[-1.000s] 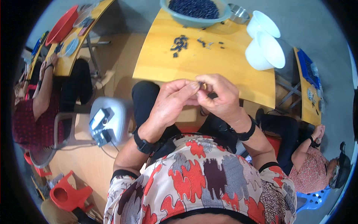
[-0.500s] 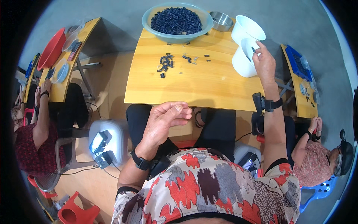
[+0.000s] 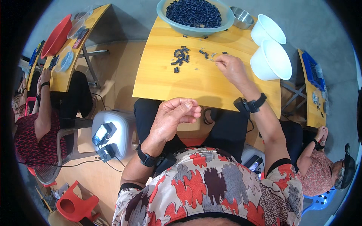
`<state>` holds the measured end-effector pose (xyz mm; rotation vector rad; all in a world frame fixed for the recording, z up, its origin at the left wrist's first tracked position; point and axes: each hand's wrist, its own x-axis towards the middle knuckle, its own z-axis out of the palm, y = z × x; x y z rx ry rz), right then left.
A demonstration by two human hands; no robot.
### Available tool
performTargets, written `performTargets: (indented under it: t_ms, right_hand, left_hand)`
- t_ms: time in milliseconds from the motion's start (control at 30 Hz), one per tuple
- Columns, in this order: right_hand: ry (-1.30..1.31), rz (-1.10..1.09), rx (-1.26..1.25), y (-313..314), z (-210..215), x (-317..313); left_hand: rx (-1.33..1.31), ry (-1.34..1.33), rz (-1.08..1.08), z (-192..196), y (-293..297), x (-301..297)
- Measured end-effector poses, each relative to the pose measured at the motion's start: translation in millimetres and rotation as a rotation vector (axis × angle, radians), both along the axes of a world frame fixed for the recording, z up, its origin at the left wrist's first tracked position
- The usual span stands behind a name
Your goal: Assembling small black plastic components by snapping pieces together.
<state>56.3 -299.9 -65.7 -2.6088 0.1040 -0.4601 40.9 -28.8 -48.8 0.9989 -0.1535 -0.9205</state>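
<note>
My right hand (image 3: 233, 69) hangs low over the yellow table (image 3: 162, 81), its fingers drawn together beside a few tiny pale pieces (image 3: 213, 55) and small dark blocks (image 3: 204, 54). Whatever lies between those fingertips is too small to make out. Closer to me, off the table's near edge, my left hand (image 3: 179, 116) has curled fingers with the thumb against them; anything inside is hidden. A loose pile of small black blocks (image 3: 181, 56) lies on the tabletop left of my right hand.
A wide basin (image 3: 163, 17) full of dark blocks stands at the far edge, beside a steel bowl (image 3: 242, 18). Two white buckets (image 3: 260, 69) tilt at the right. Other people sit at tables on both sides; a grey stool (image 3: 128, 124) holding devices stands at left.
My right hand has moved left from the white bucket to the tabletop pieces; the dark piece it held is no longer in its fingers. The view has shifted, while my left hand keeps its curl.
</note>
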Motion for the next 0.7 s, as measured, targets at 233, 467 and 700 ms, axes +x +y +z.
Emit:
performTargets:
  t_ms: [233, 467, 700]
  right_hand:
    - [-0.012, -0.059, -0.133, 2.2, -21.5, 22.5]
    - [0.07, -0.073, -0.116, 3.7, -13.5, 22.2]
    - [0.059, 0.108, -0.029, 38.4, -7.5, 21.8]
  left_hand:
    - [0.024, 0.017, 0.004, -2.3, 4.7, 2.8]
    - [0.016, 0.02, 0.011, -6.6, 5.3, 4.1]
    - [0.013, 0.018, 0.003, -6.3, 6.0, 3.2]
